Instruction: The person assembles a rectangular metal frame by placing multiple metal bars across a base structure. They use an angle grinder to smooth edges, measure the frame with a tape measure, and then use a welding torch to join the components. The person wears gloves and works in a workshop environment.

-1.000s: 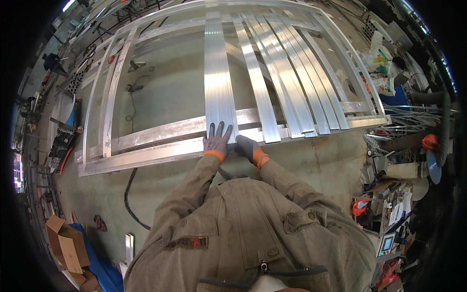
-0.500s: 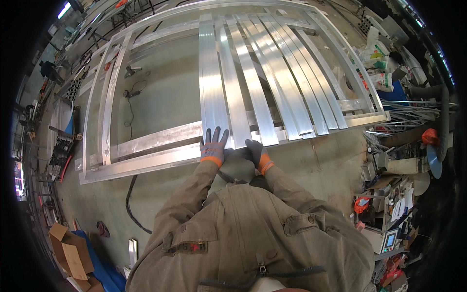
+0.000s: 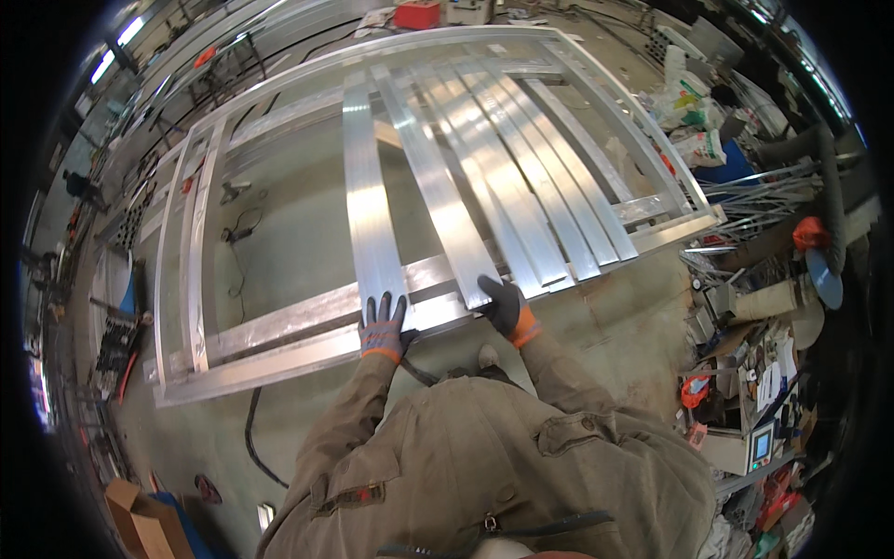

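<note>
Several long, flat silver metal bars lie lengthwise across a large rectangular metal frame (image 3: 279, 363) in front of me. My left hand (image 3: 384, 328), in a grey glove with an orange cuff, rests with fingers spread on the near end of the leftmost bar (image 3: 368, 205). At the near end of the neighbouring bar (image 3: 438, 191), my right hand (image 3: 506, 307) grips with its thumb on top; the fingers beneath are partly hidden. A wide gap separates these two bars. Right of them, more bars (image 3: 540, 186) lie close together, some touching or overlapping.
A corded tool (image 3: 233, 233) lies on the floor, seen through the frame. At right are metal strips (image 3: 745, 205), bags (image 3: 684, 102) and a cluttered stand with a small screen (image 3: 762, 445). A cardboard box (image 3: 144, 522) sits lower left; a black cable (image 3: 253, 438) crosses the floor.
The leftmost bar has shifted left under my left hand, widening the gap beside it. My right hand has moved right and now grips its neighbour, which slants toward the right-hand bars. The view has shifted.
</note>
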Action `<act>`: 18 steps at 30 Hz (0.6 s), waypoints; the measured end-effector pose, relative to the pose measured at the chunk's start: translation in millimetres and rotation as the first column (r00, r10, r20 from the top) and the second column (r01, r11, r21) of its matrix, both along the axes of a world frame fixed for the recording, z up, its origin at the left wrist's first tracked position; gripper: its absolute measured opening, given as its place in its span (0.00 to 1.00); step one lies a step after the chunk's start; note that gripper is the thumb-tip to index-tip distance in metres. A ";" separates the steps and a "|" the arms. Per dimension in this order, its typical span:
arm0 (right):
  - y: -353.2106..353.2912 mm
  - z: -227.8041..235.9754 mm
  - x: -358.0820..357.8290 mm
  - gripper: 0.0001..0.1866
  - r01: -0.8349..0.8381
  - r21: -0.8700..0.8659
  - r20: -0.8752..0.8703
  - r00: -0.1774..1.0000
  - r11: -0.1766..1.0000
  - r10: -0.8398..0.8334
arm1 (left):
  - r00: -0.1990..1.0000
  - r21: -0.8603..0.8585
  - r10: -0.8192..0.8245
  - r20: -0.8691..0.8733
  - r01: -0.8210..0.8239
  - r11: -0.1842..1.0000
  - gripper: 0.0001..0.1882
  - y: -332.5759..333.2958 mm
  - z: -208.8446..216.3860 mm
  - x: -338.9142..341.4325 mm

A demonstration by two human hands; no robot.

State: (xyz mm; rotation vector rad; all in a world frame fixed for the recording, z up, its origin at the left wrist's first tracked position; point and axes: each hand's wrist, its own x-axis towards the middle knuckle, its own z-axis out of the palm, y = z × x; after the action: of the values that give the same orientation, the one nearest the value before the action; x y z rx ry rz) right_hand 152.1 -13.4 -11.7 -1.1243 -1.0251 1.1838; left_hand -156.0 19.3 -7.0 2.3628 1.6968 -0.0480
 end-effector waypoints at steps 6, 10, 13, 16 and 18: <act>-87.5 -3.4 52.9 0.17 0.106 0.194 0.497 0.847 0.975 -0.191 | 1.000 -0.008 -0.001 -0.003 0.001 1.000 0.51 -0.2 -1.7 3.1; -121.3 34.3 101.1 0.28 0.309 -0.377 0.163 0.950 0.873 -0.266 | 0.999 0.040 -0.008 -0.045 0.009 0.999 0.51 -1.1 -3.1 5.6; -113.6 48.5 133.8 0.30 0.562 -0.097 0.534 0.726 0.822 -0.433 | 1.000 0.036 0.015 -0.024 -0.014 0.999 0.51 -1.4 -4.6 6.8; -105.9 47.0 190.9 0.30 0.651 -0.045 0.674 0.580 0.758 -0.458 | 0.999 0.060 -0.024 -0.042 0.027 0.998 0.51 -0.5 -8.4 5.6; -102.1 34.9 232.8 0.30 0.702 -0.103 0.739 0.528 0.704 -0.419 | 0.999 0.067 -0.026 -0.046 0.029 0.997 0.51 0.3 -11.8 4.4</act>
State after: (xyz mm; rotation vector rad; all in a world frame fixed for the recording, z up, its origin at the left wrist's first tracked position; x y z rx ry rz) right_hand 384.9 -115.5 23.1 -2.1371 -0.8034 0.3977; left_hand -151.6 19.6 -18.8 2.4517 1.7128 -0.0497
